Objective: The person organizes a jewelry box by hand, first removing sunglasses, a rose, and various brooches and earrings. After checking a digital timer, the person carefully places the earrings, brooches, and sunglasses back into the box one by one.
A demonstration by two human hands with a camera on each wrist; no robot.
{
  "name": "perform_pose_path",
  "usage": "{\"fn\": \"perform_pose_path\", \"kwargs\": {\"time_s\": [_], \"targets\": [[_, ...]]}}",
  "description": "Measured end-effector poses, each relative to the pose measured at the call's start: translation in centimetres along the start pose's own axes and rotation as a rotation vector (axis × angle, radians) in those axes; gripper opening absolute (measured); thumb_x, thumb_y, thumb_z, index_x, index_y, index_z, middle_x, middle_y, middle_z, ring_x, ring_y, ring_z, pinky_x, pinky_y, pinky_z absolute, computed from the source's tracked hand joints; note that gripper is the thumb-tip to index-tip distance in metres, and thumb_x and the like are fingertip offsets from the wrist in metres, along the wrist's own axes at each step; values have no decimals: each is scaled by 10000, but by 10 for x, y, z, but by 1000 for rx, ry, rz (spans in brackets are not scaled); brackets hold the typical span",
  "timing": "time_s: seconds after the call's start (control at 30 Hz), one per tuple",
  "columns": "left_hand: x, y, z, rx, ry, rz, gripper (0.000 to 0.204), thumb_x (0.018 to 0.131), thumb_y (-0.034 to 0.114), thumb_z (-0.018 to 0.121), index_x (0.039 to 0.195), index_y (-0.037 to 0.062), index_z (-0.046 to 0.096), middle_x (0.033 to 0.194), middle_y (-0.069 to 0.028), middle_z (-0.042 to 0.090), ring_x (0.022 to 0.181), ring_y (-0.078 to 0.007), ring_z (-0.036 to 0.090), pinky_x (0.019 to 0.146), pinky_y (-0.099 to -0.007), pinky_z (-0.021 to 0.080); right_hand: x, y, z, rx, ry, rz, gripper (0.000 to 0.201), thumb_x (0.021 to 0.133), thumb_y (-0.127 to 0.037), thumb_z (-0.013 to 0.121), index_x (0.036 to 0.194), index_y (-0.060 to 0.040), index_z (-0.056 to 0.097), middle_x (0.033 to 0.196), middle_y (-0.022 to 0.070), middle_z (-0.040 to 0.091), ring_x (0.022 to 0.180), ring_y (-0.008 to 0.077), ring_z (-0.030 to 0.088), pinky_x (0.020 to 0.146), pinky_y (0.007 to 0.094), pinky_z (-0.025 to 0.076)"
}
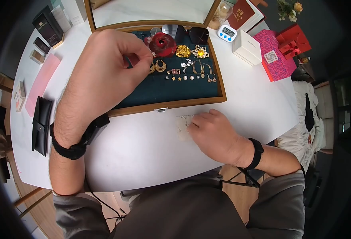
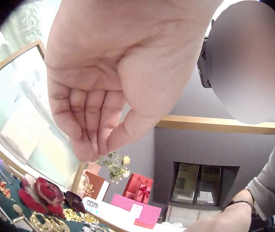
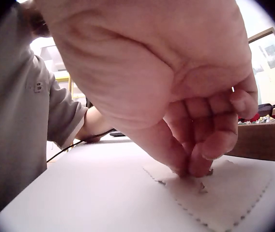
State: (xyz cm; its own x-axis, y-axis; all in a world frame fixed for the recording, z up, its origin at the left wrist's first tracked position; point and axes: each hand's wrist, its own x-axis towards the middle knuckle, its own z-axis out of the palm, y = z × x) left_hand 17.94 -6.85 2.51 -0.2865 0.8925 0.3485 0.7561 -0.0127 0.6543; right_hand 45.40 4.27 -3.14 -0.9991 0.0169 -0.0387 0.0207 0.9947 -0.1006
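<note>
In the head view my left hand (image 1: pixel 107 73) hovers over the left part of an open wooden jewelry box (image 1: pixel 223 89) with a dark green lining. Its thumb and fingertips (image 2: pixel 94 153) meet; I cannot tell whether something tiny is between them. Close to these fingertips lie a red flower brooch (image 1: pixel 161 44) and gold hoop earrings (image 1: pixel 160 66). My right hand (image 1: pixel 214 133) is down at a small beige cloth (image 3: pixel 234 193) with zigzag-cut edges, in front of the box. Thumb and forefinger pinch at the cloth, with small jagged bits showing beside the fingertips.
Gold brooches (image 1: pixel 183 51), more earrings (image 1: pixel 197 68) and sunglasses (image 1: pixel 195 35) fill the box's right part. A digital timer (image 1: pixel 227 33), a white box (image 1: pixel 247 47) and a pink patterned box (image 1: pixel 277 55) stand at right. On the left lie a black case (image 1: pixel 42 125) and pink strip (image 1: pixel 43 83).
</note>
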Motion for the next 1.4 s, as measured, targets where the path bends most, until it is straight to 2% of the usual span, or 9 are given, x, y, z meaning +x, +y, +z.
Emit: {"fn": "perform_pose_path", "kwargs": {"time_s": [0.13, 0.37, 0.43, 0.67, 0.87, 0.93, 1.07, 1.27, 1.4], "targets": [[0, 2, 1, 4, -16, 4, 41, 942, 4, 762, 953, -34, 771, 858, -41, 766, 774, -107, 670, 688, -267, 524, -1, 10, -2, 105, 0, 75, 67, 782, -12, 720, 786, -35, 657, 799, 101, 647, 758, 316, 659, 705, 429, 519], [-1, 1, 3, -1, -14, 31, 34, 936, -2, 759, 939, -36, 764, 864, -37, 771, 780, -109, 677, 687, -271, 528, 1, 10, -7, 219, 107, 31, 60, 788, -14, 716, 804, -28, 660, 796, 102, 627, 755, 320, 642, 708, 427, 516], [-1, 1, 3, -5, -19, 32, 33, 932, -5, 759, 936, -37, 764, 865, -38, 771, 777, -112, 677, 686, -272, 529, 2, 8, -8, 94, 26, -66, 82, 770, -23, 712, 840, -29, 669, 833, 92, 611, 798, 295, 643, 747, 414, 515], [-2, 2, 6, -29, -15, 50, 29, 914, -15, 756, 931, -38, 761, 856, -45, 764, 755, -127, 672, 673, -279, 522, 3, 5, -3, -27, -1, -156, 148, 750, -60, 714, 887, -23, 673, 890, 66, 605, 842, 239, 637, 783, 379, 491], [-2, 0, 6, -13, -20, 58, 28, 907, -16, 758, 931, -31, 758, 836, -46, 752, 730, -129, 660, 656, -286, 518, 7, -5, -6, -227, -31, -249, 130, 730, -95, 712, 826, -16, 673, 791, 47, 586, 792, 204, 615, 756, 350, 462], [-1, 0, 5, -15, -11, 61, 26, 907, -15, 759, 927, -32, 757, 833, -48, 750, 729, -129, 660, 655, -286, 519, 9, -9, -7, -330, -5, -296, 90, 688, -88, 753, 690, -71, 665, 669, 19, 586, 699, 194, 614, 710, 351, 465], [0, 0, 2, -30, 10, 50, 27, 906, -13, 759, 916, -37, 753, 825, -59, 745, 723, -140, 665, 659, -290, 529, 10, -15, -10, -395, -104, -283, 117, 724, -111, 710, 796, -33, 660, 730, 29, 579, 759, 194, 592, 718, 346, 439], [0, 0, -6, -34, 31, 64, 34, 887, -14, 760, 903, -43, 755, 803, -83, 737, 698, -167, 675, 674, -304, 559, 11, -14, -15, -349, -75, -283, 124, 732, -112, 710, 804, -32, 648, 756, 42, 585, 771, 205, 602, 718, 346, 446], [2, -1, -10, -23, 12, 24, 40, 881, -8, 762, 899, -44, 757, 794, -89, 737, 699, -172, 682, 681, -305, 565, 11, -11, -38, -149, 38, -270, 95, 740, -106, 719, 774, -45, 655, 730, 45, 586, 770, 224, 643, 745, 368, 496]]}}
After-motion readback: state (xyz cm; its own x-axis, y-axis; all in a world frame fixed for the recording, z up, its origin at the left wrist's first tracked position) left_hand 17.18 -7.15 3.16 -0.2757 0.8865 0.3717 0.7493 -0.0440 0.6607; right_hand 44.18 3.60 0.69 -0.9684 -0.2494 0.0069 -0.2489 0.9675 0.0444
